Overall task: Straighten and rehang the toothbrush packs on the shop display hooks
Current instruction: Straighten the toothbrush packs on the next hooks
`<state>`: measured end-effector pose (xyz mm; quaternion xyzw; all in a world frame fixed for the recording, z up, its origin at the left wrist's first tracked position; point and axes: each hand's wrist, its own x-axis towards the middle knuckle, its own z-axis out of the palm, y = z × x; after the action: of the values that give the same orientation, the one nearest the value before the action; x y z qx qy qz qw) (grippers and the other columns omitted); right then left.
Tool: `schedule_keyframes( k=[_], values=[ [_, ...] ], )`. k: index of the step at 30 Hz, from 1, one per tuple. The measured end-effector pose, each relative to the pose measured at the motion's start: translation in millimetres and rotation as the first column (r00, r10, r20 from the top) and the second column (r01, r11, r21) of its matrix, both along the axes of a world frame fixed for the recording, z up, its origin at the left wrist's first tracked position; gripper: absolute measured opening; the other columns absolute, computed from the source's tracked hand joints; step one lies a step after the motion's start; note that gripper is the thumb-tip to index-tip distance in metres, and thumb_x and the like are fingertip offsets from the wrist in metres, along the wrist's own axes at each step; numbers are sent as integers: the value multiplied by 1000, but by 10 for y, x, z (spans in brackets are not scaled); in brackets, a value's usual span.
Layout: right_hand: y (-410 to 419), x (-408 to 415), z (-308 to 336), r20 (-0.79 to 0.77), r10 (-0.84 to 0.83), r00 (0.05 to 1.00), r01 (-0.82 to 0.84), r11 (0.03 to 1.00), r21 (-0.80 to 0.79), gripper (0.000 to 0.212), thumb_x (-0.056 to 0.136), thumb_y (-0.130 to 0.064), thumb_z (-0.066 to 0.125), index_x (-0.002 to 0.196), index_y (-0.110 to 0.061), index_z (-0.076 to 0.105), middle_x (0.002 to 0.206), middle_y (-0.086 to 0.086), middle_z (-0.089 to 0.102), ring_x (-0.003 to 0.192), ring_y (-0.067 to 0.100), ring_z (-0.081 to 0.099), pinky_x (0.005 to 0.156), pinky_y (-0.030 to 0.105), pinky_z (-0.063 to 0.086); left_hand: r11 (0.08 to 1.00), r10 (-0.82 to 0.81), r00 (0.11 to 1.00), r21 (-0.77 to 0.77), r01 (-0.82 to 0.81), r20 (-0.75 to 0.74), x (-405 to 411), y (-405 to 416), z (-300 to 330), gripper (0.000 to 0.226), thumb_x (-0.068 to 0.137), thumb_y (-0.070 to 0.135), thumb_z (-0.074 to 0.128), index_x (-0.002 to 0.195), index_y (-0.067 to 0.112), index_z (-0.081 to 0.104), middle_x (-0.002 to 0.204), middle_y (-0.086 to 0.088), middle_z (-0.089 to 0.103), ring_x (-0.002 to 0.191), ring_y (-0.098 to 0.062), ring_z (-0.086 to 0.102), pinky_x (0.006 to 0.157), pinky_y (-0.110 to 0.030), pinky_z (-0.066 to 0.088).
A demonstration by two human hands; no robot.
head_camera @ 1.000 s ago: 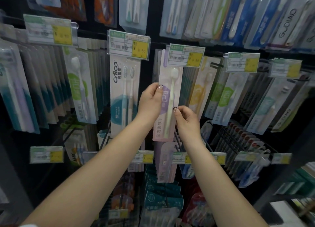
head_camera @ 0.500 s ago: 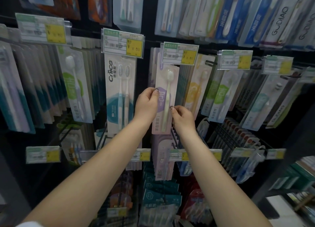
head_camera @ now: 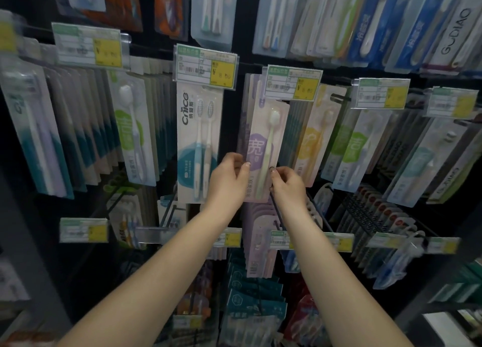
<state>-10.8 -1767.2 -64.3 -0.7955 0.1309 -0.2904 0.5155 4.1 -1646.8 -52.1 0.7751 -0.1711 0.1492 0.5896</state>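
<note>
A pale pink and purple toothbrush pack (head_camera: 266, 143) hangs at the front of a row under a price tag (head_camera: 292, 83), its top hidden by that tag. My left hand (head_camera: 229, 179) pinches the pack's lower left edge. My right hand (head_camera: 288, 185) pinches its lower right edge, fingers curled. The pack hangs nearly upright, tilted slightly to the right at the top. More purple packs sit behind it on the same hook.
A white Cnice twin pack (head_camera: 199, 143) hangs just left of my hands. Yellow (head_camera: 313, 138) and green (head_camera: 354, 148) packs hang to the right. Wire hooks (head_camera: 276, 216) with more packs and price tags (head_camera: 281, 239) jut out below my wrists.
Both hands have slid down the pack from its middle to its lower edges. The pack now hangs lower under the tag.
</note>
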Motion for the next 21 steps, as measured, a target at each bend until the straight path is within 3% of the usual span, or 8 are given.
schedule_keyframes(
  k=[3, 6, 10, 12, 16, 19, 21],
  values=[
    [39, -38, -62, 56, -70, 996, 72, 997, -32, 23, 93, -22, 52, 111, -9, 56, 107, 4, 59, 98, 15, 54, 77, 22, 36, 996, -2, 999, 93, -2, 44, -73, 65, -99, 40, 95, 25, 47, 133, 12, 41, 130, -2, 51, 113, -10, 49, 89, -20, 37],
    [135, -103, -92, 211, -179, 961, 210, 968, -138, 29, 90, -20, 57, 115, -8, 47, 113, 4, 49, 98, 12, 46, 73, 13, 29, 987, 20, 992, 157, -40, 126, -142, 160, -152, 43, 95, 25, 46, 136, 13, 37, 135, -4, 46, 122, -14, 45, 96, -22, 35],
    [330, -186, -28, 460, -164, 873, 296, 927, -231, 29, 89, -17, 56, 112, -4, 44, 103, 0, 40, 90, 6, 39, 72, 13, 29, 993, 36, 963, 97, -64, 267, -236, 331, -149, 34, 95, 17, 47, 128, 11, 45, 124, -4, 53, 113, -10, 49, 97, -25, 42],
    [448, -175, 19, 534, -77, 842, 268, 919, -290, 27, 88, -18, 54, 108, -2, 46, 100, 0, 40, 89, 4, 39, 75, 14, 33, 995, 36, 941, 70, -64, 338, -264, 422, -151, 30, 94, 12, 49, 123, 8, 50, 116, -1, 56, 106, -6, 51, 93, -17, 43],
    [702, -101, 63, 505, 98, 857, 117, 919, -377, 25, 87, -20, 51, 106, -4, 49, 98, -1, 43, 86, 10, 45, 74, 14, 34, 988, 125, 892, 25, -150, 434, -237, 641, -163, 24, 91, 13, 48, 113, 8, 55, 105, 6, 56, 98, -1, 52, 85, -10, 42],
    [834, -27, 57, 405, 158, 900, 3, 929, -369, 30, 89, -15, 57, 116, -6, 48, 103, 1, 47, 88, 6, 44, 74, 6, 34, 973, 217, 869, -27, -229, 445, -180, 805, -166, 22, 90, 11, 50, 111, 7, 55, 104, 3, 56, 96, 1, 51, 83, -8, 43],
    [905, 22, 53, 337, 190, 922, -70, 939, -336, 38, 89, -17, 57, 124, -7, 45, 111, 2, 48, 92, 8, 47, 77, 9, 37, 959, 271, 857, -47, -279, 438, -149, 906, -163, 22, 90, 7, 52, 112, 5, 54, 106, 2, 54, 96, 3, 48, 82, -4, 40]
  ],
)
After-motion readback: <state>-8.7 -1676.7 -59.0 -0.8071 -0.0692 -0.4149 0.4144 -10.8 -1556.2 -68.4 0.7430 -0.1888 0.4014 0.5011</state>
